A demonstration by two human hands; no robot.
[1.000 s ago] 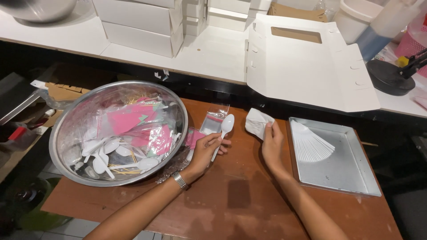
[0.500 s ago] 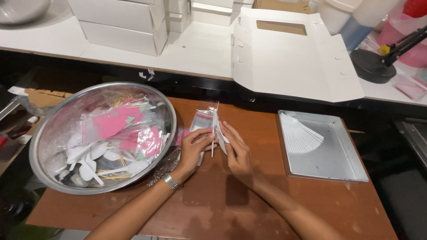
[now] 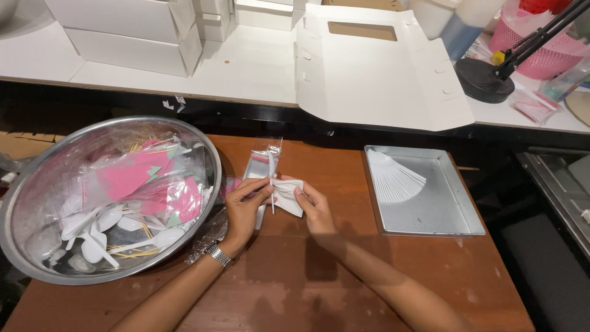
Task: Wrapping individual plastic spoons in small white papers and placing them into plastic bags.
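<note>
My left hand [image 3: 244, 206] and my right hand [image 3: 313, 206] meet over the brown wooden table [image 3: 344, 270]. Together they pinch a white plastic spoon [image 3: 271, 184] and a folded white napkin [image 3: 289, 195]; the left fingers grip the spoon's handle, the right fingers hold the napkin against it. A clear plastic sleeve [image 3: 267, 157] lies just behind them on the table. A watch sits on my left wrist.
A large steel bowl [image 3: 37, 258] at the left holds white spoons, pink sachets and toothpicks. A metal tray [image 3: 442, 209] at the right holds a fan of white napkins [image 3: 393, 179]. Flat white boxes [image 3: 381, 67] lie on the white counter behind; a black lamp base [image 3: 484, 80] stands far right.
My right hand has brought a napkin from the tray side over to the spoon in my left hand. Both hands now press them together at the table's middle.
</note>
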